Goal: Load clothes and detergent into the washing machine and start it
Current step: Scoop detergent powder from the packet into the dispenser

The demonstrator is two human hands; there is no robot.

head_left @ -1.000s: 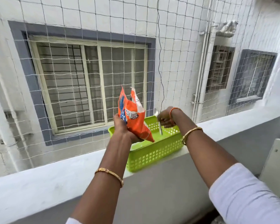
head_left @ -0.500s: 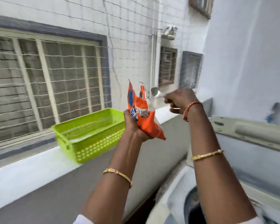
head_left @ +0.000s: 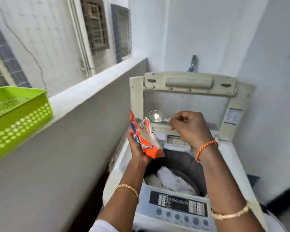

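Observation:
My left hand grips an orange detergent packet upright, its torn top open, above the left rim of the top-loading washing machine. My right hand pinches the handle of a metal spoon, whose bowl hovers just above and to the right of the packet's mouth. The machine's lid stands raised at the back. White clothes lie inside the dark drum below my hands. The control panel with its buttons sits at the near edge, between my forearms.
A green perforated plastic basket rests on the white parapet ledge at the left. A grey parapet wall runs along the machine's left side. A tap is on the white wall behind the lid, and another white wall closes in on the right.
The view has swung right and down from the basket on the ledge to the open washing machine. Both hands carried the packet and spoon over the drum, the spoon now close to the packet's mouth.

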